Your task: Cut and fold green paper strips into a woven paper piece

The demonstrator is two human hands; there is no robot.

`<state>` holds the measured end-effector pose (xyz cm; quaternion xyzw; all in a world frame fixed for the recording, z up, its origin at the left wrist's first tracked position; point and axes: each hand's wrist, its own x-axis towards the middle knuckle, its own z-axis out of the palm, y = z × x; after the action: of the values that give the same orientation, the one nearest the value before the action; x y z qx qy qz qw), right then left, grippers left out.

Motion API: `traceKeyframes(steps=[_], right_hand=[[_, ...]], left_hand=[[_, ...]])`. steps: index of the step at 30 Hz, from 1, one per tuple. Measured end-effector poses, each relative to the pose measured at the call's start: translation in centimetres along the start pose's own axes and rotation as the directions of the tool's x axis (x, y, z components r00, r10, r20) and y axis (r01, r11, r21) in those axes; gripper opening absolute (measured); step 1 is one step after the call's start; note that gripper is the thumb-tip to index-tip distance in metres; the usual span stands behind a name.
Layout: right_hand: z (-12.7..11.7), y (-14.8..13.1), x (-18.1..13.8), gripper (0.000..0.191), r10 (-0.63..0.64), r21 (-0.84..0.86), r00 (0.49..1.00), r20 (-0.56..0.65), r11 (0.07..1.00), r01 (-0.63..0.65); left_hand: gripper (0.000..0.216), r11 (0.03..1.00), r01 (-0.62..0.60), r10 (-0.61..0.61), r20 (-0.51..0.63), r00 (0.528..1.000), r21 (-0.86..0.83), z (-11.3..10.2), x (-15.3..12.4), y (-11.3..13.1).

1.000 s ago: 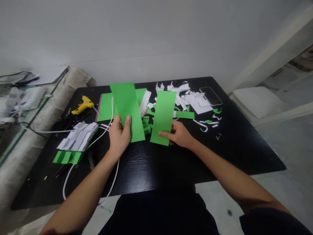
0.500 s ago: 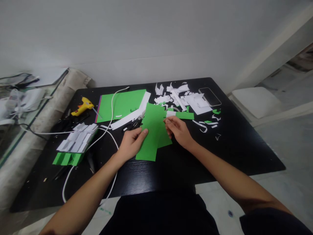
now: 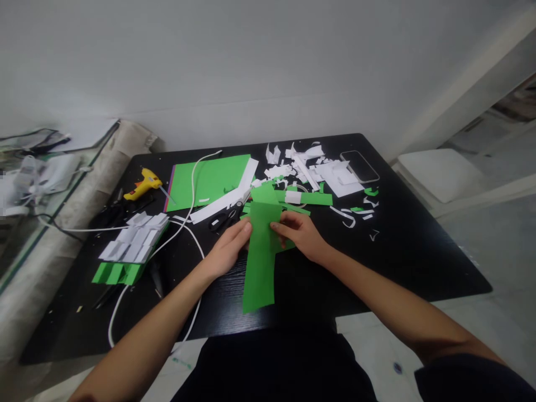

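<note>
Left hand (image 3: 229,245) and right hand (image 3: 305,235) pinching green strip (image 3: 261,254) by opposite edges, centre of frame; strip could be creasing if pressure is going uneven. White cable (image 3: 193,187) running beside left forearm (image 3: 167,310), could be snagging. No container showing; paper scraps (image 3: 302,167) lying on table (image 3: 377,265), upper centre-right.

Dim grey light, faint sheen on the black tabletop (image 3: 310,290), soft-focus frame edges.

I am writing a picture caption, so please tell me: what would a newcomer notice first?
Probably the bright green paper strip, held in the left hand and right hand over the black table. Next, the yellow glue gun on its left side, and the white paper scraps beyond the right hand.
</note>
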<state>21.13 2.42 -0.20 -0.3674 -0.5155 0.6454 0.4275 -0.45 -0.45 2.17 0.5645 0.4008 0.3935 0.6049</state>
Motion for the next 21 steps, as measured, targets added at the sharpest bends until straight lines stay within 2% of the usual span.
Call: traceKeyframes(steps=[3,10,14,16,21], right_hand=[[0.20,0.13,-0.09,0.039,0.000,-0.001,1.000,-0.008,1.000,0.000],[0.70,0.27,-0.43,0.043,0.064,0.061,0.995,0.075,0.996,-0.069],[0.64,-0.11,-0.57,0.043,0.063,0.059,0.994,0.094,0.996,-0.069],[0.47,-0.37,-0.55,0.043,0.052,0.076,0.996,0.078,0.995,-0.058],[0.16,-0.57,-0.29,0.047,0.024,0.093,1.000,-0.010,0.995,-0.023]], left_hand=[[0.051,1.000,0.004,-0.003,0.034,0.999,-0.029,0.29,-0.03,-0.26],[0.045,0.998,0.046,-0.042,0.078,0.996,-0.047,0.76,0.07,-0.49],[0.044,0.986,0.135,-0.125,0.103,0.987,-0.099,0.80,0.15,-0.44],[0.042,0.985,0.162,-0.157,0.086,0.984,-0.052,0.71,0.15,-0.52],[0.033,0.989,0.099,-0.103,0.038,0.994,0.108,0.70,0.11,-0.85]])
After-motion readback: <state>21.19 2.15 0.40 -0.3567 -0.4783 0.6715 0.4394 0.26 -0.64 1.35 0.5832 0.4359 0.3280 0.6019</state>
